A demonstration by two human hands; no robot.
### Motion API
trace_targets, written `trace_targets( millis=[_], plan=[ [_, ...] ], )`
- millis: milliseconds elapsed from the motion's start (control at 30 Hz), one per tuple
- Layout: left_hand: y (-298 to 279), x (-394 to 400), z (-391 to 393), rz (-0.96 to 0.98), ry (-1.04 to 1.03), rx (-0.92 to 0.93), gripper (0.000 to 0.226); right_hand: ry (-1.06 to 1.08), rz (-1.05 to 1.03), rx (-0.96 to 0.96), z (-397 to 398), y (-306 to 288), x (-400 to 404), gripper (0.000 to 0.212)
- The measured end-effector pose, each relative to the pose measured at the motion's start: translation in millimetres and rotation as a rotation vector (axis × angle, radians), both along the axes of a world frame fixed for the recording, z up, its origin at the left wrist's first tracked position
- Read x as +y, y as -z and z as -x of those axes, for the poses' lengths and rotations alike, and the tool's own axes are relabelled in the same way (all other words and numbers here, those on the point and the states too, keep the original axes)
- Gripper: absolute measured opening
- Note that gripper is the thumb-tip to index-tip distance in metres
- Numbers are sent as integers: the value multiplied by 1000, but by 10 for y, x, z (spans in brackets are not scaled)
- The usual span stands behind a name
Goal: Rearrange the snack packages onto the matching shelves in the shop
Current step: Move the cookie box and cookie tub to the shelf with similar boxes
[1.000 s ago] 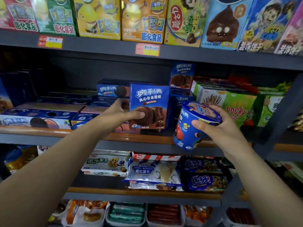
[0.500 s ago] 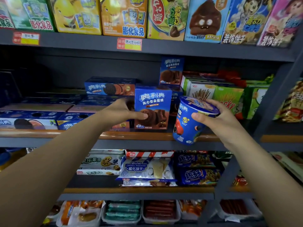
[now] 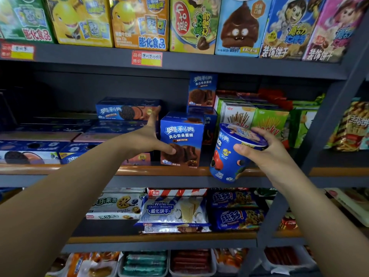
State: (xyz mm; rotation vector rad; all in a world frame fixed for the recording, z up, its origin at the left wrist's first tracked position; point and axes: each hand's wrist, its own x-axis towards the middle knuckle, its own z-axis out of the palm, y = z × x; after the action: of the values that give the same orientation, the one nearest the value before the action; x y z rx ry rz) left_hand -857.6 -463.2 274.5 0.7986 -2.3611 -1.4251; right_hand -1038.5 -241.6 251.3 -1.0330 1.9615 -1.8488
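A blue upright cake box (image 3: 182, 136) stands at the front of the middle shelf (image 3: 139, 170). My left hand (image 3: 146, 137) lies against its left side, with the thumb on the box front and the fingers stretched straight up and back. My right hand (image 3: 265, 148) grips a blue round snack tub (image 3: 229, 156) by its rim and lid. The tub is tilted and hangs just in front of the shelf edge, right of the cake box.
Flat blue cookie boxes (image 3: 127, 111) are stacked left of the cake box, and another upright one (image 3: 202, 89) stands behind it. Green and white stick-biscuit boxes (image 3: 269, 120) fill the right. Tall boxes (image 3: 139, 23) line the shelf above; wafer packs (image 3: 173, 210) lie below.
My left hand's fingers have straightened along the cake box's side. The tub in my right hand has stayed almost where it was. The view has shifted slightly.
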Motion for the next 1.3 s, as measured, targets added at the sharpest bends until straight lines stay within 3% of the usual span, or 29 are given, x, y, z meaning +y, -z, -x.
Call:
trace_targets(
  millis=[100, 567, 767, 967, 1067, 1133, 1233, 1300],
  plan=[
    [-17, 78, 72, -16, 12, 88, 111, -19, -15, -14, 14, 35, -50, 104],
    [165, 473, 558, -86, 48, 298, 107, 38, 17, -53, 271, 16, 138, 95],
    [271, 499, 594, -12, -35, 306, 106, 67, 13, -68, 379, 37, 240, 103],
    [214, 495, 383, -63, -49, 364, 96, 55, 24, -79, 439, 57, 298, 114],
    [27, 458, 260, -121, -95, 464, 72, 56, 57, -61, 462, 8, 316, 125],
    [-147, 346, 196, -130, -120, 485, 56, 32, 90, -54, 446, -63, 307, 116],
    [-359, 184, 149, -101, -180, 349, 60, -16, 119, -50, 413, -180, 260, 88],
    [-390, 77, 190, -108, -214, 285, 53, -23, 116, -32, 407, -237, 223, 85]
  ],
)
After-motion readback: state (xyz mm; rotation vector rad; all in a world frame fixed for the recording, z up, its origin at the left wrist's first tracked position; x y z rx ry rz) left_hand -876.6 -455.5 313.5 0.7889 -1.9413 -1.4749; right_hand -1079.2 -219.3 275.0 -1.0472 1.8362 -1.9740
